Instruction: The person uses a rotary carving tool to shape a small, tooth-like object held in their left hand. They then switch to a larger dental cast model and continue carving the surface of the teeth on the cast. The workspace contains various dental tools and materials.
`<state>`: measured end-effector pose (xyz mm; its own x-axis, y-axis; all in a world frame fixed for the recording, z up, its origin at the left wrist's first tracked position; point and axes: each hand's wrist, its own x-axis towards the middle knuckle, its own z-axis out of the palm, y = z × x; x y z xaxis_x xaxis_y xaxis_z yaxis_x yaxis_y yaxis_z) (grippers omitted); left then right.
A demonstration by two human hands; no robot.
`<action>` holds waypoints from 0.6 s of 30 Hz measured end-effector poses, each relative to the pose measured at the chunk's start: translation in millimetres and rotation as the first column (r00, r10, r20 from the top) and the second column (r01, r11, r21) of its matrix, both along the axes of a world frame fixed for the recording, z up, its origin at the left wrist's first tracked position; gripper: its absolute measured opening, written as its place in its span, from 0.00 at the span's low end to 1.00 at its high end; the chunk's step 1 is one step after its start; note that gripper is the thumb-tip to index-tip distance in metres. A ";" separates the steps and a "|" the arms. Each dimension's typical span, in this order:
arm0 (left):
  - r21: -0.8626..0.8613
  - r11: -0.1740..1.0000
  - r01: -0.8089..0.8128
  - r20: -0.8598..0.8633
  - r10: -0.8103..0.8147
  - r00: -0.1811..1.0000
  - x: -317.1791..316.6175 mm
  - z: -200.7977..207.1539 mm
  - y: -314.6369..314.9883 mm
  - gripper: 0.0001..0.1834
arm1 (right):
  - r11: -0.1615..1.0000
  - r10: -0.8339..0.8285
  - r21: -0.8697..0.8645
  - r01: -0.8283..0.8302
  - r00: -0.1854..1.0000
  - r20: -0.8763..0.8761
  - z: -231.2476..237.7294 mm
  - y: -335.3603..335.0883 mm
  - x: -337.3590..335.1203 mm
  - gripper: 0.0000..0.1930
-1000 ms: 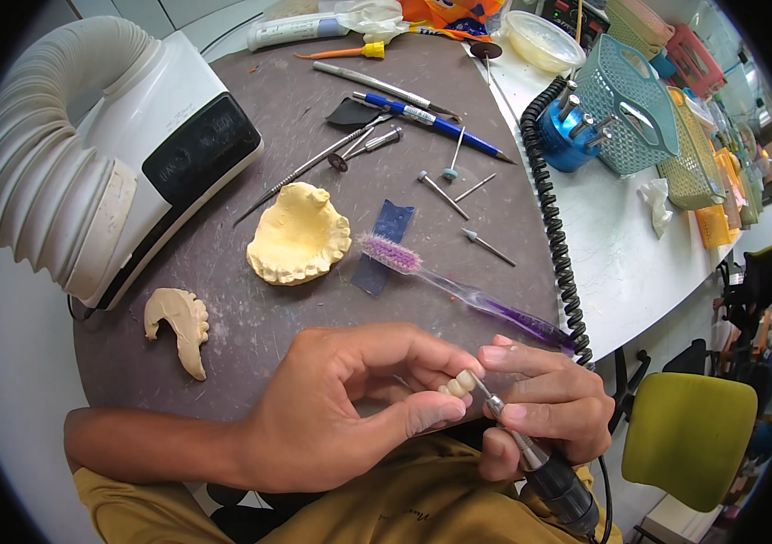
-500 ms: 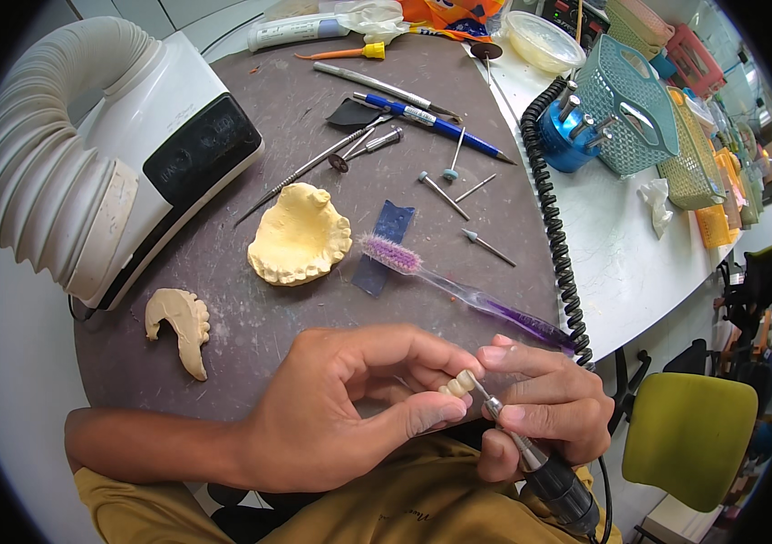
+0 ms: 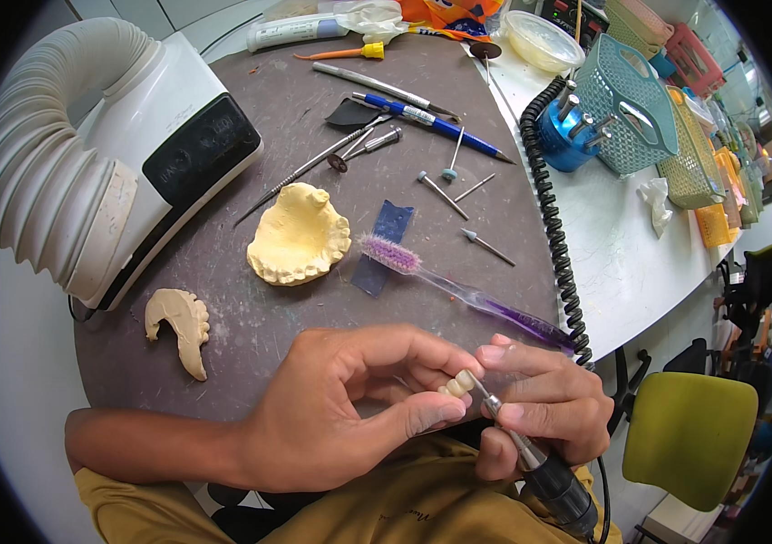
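Note:
Between the thumb and fingers of my left hand [image 3: 349, 403] is a small cream-coloured dental bridge [image 3: 456, 385], partly covered by the fingertips. My right hand [image 3: 553, 403] is closed round a dental handpiece [image 3: 531, 453] with a metal nose and black body. The handpiece's thin tip meets the end of the bridge, or lies right beside it; I cannot tell which. Beyond my hands a yellow plaster dental model [image 3: 300, 236] rests on the brown worktop [image 3: 250, 344]. A smaller beige partial model [image 3: 182, 326] lies to the left. A purple toothbrush [image 3: 467, 292] overlaps a strip of dark blue paper [image 3: 381, 249].
A white box with a ribbed hose [image 3: 59, 136] fills the left side. Several burs [image 3: 488, 247], a blue pen [image 3: 436, 124] and metal tools lie at the back. A black coiled cord [image 3: 553, 218] runs down the right edge, near a blue bur holder [image 3: 572, 136] and baskets [image 3: 626, 104].

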<state>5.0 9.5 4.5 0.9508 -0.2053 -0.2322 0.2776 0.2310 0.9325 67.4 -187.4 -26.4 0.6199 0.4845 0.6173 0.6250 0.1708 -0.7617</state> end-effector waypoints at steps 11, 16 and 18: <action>0.012 1.000 -0.014 0.044 0.014 0.999 1.4 -1.1 -1.4 0.11 | 0.996 -0.056 0.066 0.057 0.998 -0.023 -1.4 -2.2 -2.1 0.15; 0.039 0.999 -0.035 0.070 0.032 0.997 -0.1 -0.5 -1.6 0.10 | 0.994 -0.102 0.005 0.107 0.954 -0.282 5.6 -3.8 -0.1 0.14; 0.058 0.998 -0.036 0.100 0.030 0.995 0.0 -1.4 -2.1 0.10 | 0.995 -0.102 -0.023 0.101 0.914 -0.392 10.3 1.9 1.4 0.16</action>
<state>5.0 7.3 3.1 0.9757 -0.1617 -0.1478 0.1767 0.1821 0.9673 68.8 -185.5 -16.1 0.8581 0.4070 0.3132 0.2896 0.1202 -0.9496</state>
